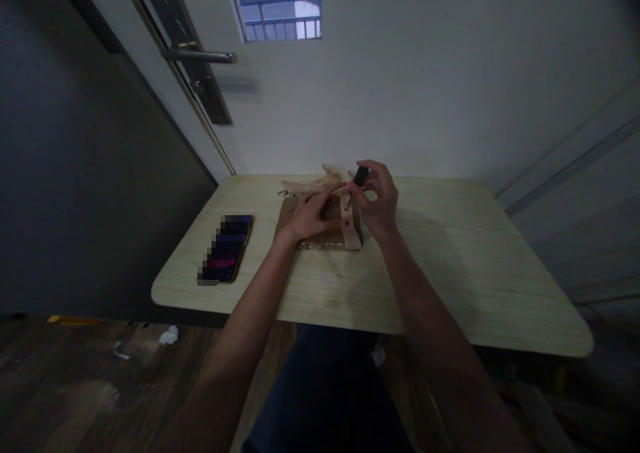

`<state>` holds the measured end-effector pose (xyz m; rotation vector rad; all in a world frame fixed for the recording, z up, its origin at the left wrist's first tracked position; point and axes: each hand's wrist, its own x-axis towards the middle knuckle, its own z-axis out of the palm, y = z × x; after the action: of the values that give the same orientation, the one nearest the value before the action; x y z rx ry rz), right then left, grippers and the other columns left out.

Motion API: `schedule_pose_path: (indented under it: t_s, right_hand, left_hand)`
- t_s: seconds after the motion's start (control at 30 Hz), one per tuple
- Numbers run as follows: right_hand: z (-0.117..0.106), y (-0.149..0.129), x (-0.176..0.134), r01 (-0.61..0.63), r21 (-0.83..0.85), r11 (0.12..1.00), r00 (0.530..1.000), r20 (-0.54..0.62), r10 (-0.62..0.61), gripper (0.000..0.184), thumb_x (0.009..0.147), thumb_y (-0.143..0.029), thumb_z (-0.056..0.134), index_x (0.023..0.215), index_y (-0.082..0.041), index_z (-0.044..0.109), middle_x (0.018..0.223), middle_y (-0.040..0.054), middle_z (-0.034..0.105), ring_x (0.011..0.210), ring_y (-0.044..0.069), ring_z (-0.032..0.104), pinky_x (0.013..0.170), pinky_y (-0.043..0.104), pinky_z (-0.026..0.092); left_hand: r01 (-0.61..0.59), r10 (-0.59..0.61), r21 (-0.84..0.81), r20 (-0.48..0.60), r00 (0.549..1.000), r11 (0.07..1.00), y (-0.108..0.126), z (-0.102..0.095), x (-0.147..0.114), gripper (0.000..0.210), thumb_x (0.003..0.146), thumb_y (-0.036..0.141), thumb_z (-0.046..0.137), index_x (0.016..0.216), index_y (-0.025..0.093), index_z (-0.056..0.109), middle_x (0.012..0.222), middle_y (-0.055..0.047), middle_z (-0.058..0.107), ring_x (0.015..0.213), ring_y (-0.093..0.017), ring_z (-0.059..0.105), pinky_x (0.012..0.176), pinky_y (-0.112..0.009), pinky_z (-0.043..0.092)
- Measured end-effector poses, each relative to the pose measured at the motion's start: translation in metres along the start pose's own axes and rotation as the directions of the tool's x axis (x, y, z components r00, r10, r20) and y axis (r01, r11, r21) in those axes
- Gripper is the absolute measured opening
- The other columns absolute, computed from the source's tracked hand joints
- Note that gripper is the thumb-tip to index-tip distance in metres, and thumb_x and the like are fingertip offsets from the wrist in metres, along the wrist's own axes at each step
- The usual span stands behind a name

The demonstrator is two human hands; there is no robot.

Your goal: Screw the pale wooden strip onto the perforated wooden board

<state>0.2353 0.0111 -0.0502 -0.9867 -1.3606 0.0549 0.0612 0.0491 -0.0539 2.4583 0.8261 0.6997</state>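
Note:
On the table, a light wooden strip lies across the right end of a brown cardboard piece. My left hand spans the cardboard, its thumb and fingertips pressing on the strip to hold it. In the fingers of my right hand is a small screwdriver with a black handle. Its thin shaft slants down to the strip's upper part; whether the tip sits in a screw is too small to tell. Behind my left hand lie more light wooden pieces, partly hidden, with small dark metal bits at their left end.
A phone lies at the left of the pale wooden table. A white door with a metal handle and a small window rises behind the table. Crumpled white paper is on the floor.

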Motion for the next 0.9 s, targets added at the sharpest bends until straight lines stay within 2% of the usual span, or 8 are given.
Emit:
schedule_pose_path:
  t_s: [0.1, 0.27, 0.33, 0.43, 0.53, 0.6, 0.73, 0.9]
  right_hand:
    - [-0.0012, -0.0019, -0.0007, -0.007, -0.021, 1.000, 1.000, 0.004, 0.007, 0.034, 0.083, -0.046, 0.065, 0.114, -0.031, 0.060, 0.099, 0.0006, 0.066, 0.079, 0.014, 0.065, 0.069, 0.030, 0.058]
    - [-0.0026, -0.0080, -0.0015, -0.028, 0.058, 0.998, 0.997, 0.075, 0.024, 0.036, 0.090, -0.047, 0.054, 0.122, -0.030, 0.056, 0.118, 0.0037, 0.067, 0.090, 0.016, 0.070, 0.080, 0.032, 0.061]
    - [-0.0021, -0.0082, -0.0013, -0.045, 0.092, 0.995, 0.994, 0.101, 0.036, 0.038, 0.091, -0.048, 0.053, 0.124, -0.030, 0.054, 0.120, 0.0041, 0.067, 0.096, 0.017, 0.070, 0.083, 0.033, 0.061]
    - [-0.0004, -0.0061, -0.0004, -0.055, 0.097, 0.994, 0.996, 0.069, 0.048, 0.039, 0.086, -0.049, 0.060, 0.120, -0.030, 0.056, 0.103, 0.0014, 0.069, 0.090, 0.016, 0.070, 0.078, 0.031, 0.062]
    - [0.0011, -0.0037, 0.0006, -0.039, 0.071, 0.997, 0.999, -0.021, 0.041, 0.041, 0.078, -0.050, 0.070, 0.112, -0.030, 0.058, 0.080, -0.0030, 0.061, 0.070, 0.012, 0.064, 0.066, 0.027, 0.060]
    - [0.0013, -0.0029, 0.0012, -0.036, 0.057, 0.998, 0.998, -0.052, 0.039, 0.043, 0.075, -0.050, 0.073, 0.110, -0.029, 0.057, 0.075, -0.0045, 0.057, 0.065, 0.011, 0.061, 0.061, 0.025, 0.058]
    - [-0.0009, -0.0045, 0.0009, -0.033, 0.023, 0.999, 0.999, -0.015, 0.033, 0.038, 0.080, -0.048, 0.069, 0.111, -0.030, 0.058, 0.085, -0.0033, 0.063, 0.067, 0.010, 0.062, 0.064, 0.026, 0.058]
    - [-0.0041, -0.0079, -0.0010, 0.017, 0.050, 0.999, 0.999, 0.027, -0.018, 0.028, 0.089, -0.043, 0.057, 0.114, -0.029, 0.058, 0.108, 0.0010, 0.067, 0.089, 0.013, 0.068, 0.072, 0.028, 0.060]
  left_hand:
    - [0.004, -0.004, -0.003, 0.003, 1.000, 1.000, 0.0020, -0.0008, -0.0001, 0.085, 0.077, 0.061, 0.065, 0.149, 0.029, 0.031, 0.143, -0.008, 0.054, 0.134, -0.030, 0.048, 0.115, -0.052, 0.028]
    - [-0.009, 0.009, -0.017, 0.005, 1.000, 1.000, 0.0052, -0.0019, -0.0001, 0.083, 0.079, 0.058, 0.064, 0.148, 0.027, 0.031, 0.142, -0.009, 0.054, 0.132, -0.030, 0.050, 0.115, -0.051, 0.028]
    - [-0.009, 0.010, -0.025, 0.009, 1.000, 1.000, 0.0053, -0.0020, 0.0000, 0.083, 0.079, 0.058, 0.065, 0.148, 0.026, 0.032, 0.140, -0.010, 0.057, 0.131, -0.030, 0.051, 0.115, -0.053, 0.028]
    - [-0.010, 0.010, -0.028, 0.001, 1.000, 1.000, 0.0042, -0.0017, 0.0003, 0.085, 0.077, 0.058, 0.067, 0.148, 0.026, 0.033, 0.139, -0.010, 0.057, 0.132, -0.031, 0.050, 0.115, -0.054, 0.028]
    - [-0.012, 0.012, -0.024, -0.004, 1.000, 1.000, 0.0026, -0.0013, 0.0008, 0.087, 0.076, 0.059, 0.068, 0.148, 0.026, 0.032, 0.140, -0.010, 0.056, 0.133, -0.032, 0.049, 0.115, -0.054, 0.028]
    - [-0.007, 0.007, -0.014, 0.001, 1.000, 1.000, 0.0022, -0.0012, 0.0011, 0.088, 0.075, 0.059, 0.068, 0.148, 0.026, 0.032, 0.143, -0.010, 0.054, 0.133, -0.033, 0.048, 0.115, -0.054, 0.029]
    - [0.009, -0.009, -0.002, 0.010, 1.000, 1.000, 0.0036, -0.0017, 0.0011, 0.088, 0.076, 0.060, 0.067, 0.149, 0.026, 0.031, 0.146, -0.010, 0.050, 0.135, -0.034, 0.046, 0.115, -0.055, 0.027]
    - [-0.005, 0.006, -0.038, 0.009, 1.000, 0.999, 0.0051, -0.0026, 0.0004, 0.084, 0.078, 0.058, 0.066, 0.148, 0.027, 0.032, 0.141, -0.010, 0.055, 0.130, -0.031, 0.052, 0.114, -0.054, 0.028]
